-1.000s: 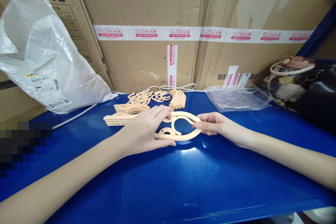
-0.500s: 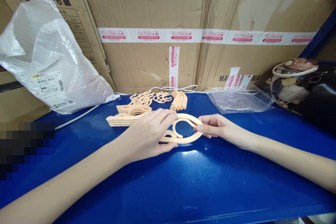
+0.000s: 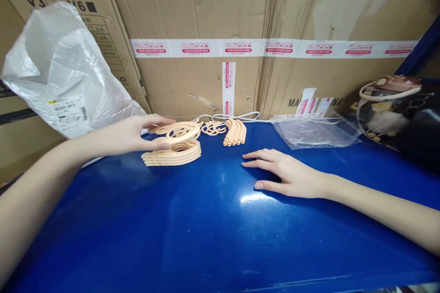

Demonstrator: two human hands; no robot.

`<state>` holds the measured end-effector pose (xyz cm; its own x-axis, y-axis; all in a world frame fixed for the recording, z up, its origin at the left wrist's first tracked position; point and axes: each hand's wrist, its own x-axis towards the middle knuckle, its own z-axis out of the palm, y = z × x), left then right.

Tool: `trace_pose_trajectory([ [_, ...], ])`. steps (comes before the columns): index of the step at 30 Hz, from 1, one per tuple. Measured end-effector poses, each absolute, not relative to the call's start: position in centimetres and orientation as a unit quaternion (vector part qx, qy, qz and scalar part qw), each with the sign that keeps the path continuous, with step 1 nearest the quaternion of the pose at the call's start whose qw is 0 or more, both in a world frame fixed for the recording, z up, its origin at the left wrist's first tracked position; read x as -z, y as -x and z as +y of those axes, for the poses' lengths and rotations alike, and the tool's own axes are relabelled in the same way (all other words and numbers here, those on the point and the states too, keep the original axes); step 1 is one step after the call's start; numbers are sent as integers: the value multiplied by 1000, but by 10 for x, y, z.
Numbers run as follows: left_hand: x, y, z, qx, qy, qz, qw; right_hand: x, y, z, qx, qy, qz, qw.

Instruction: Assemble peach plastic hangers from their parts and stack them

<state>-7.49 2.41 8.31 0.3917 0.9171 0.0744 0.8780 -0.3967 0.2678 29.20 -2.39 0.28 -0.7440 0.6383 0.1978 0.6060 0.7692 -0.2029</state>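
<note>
My left hand (image 3: 137,135) grips a peach plastic hanger piece (image 3: 187,133) by its left end, thumb in front and fingers behind. It holds the piece over a neat stack of similar hanger pieces (image 3: 173,159); whether the two touch I cannot tell. My right hand (image 3: 280,171) is open at the middle right, palm down with fingers spread, close over the blue table and holding nothing. Behind the stack lie more peach parts, partly covered by the held piece. Small curved hooks (image 3: 213,128) and a row of bent arm pieces (image 3: 235,132) sit to their right.
The blue table (image 3: 213,229) ends at large cardboard boxes (image 3: 192,82). A white plastic mailer bag (image 3: 72,73) leans at the left. Towards the right back lie a clear plastic bag (image 3: 312,132), a white cord (image 3: 240,116) and a dark bag with a pink item (image 3: 395,83).
My left hand has carried the hanger piece left from the middle of the table to above the stack. My right hand has let go of it and spread its fingers.
</note>
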Motion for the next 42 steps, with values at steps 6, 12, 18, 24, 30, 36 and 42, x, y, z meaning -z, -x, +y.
trace_pose_trajectory([
  [6, -68, 89, 34, -58, -831, 545, 96, -2, -291, -25, -64, 336, -931, 125],
  [12, -62, 90, 39, -51, -834, 544, 80, -2, -291, -25, -59, 326, -935, 124],
  [18, -61, 91, 40, -52, -828, 552, 82, -2, -291, -25, -55, 325, -936, 123],
  [24, -60, 94, 43, -47, -829, 551, 77, -2, -291, -25, -54, 321, -937, 124],
  [30, -58, 92, 42, -44, -823, 562, 77, -2, -292, -25, -55, 322, -937, 121],
  [36, -57, 92, 42, -38, -817, 570, 82, -2, -292, -25, -52, 323, -938, 116],
  [42, -56, 91, 43, -36, -816, 571, 82, -2, -291, -25, -51, 325, -937, 117],
])
